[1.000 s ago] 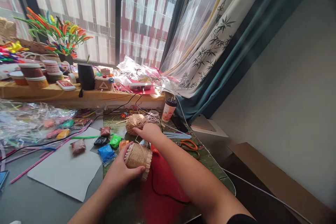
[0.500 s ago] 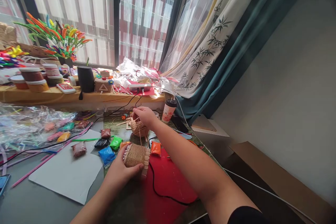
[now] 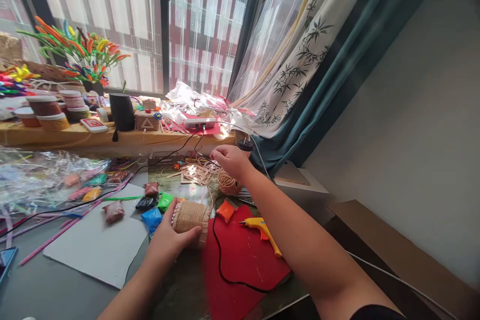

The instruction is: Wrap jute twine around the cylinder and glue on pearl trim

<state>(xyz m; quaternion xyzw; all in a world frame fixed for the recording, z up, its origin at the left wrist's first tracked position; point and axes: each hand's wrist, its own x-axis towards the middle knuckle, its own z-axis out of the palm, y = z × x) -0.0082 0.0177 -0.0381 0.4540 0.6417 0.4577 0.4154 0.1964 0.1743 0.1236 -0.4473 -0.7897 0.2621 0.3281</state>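
My left hand (image 3: 168,235) is wrapped round a twine-covered cylinder (image 3: 190,216) with a row of white beads along one rim and flat wooden sticks at the other end. My right hand (image 3: 230,159) is raised beyond it, thumb and fingers pinched together on twine, though the strand is hard to make out at the fingertips. Just below that hand lies a ball of twine (image 3: 228,182), with loose twine (image 3: 210,192) running between it and the cylinder. The right hand partly hides a lidded paper cup (image 3: 245,145).
A yellow glue gun (image 3: 262,230) lies on red sheet (image 3: 240,260), with a black cable across it. Small clay packets, including a blue one (image 3: 152,220) and an orange one (image 3: 226,210), lie around. White paper (image 3: 97,245) is at left; jars (image 3: 52,120) line the windowsill.
My right hand has moved right, and the ball of twine is now farther right too. The glue gun has come into view from behind my forearm. My left hand still holds the cylinder.
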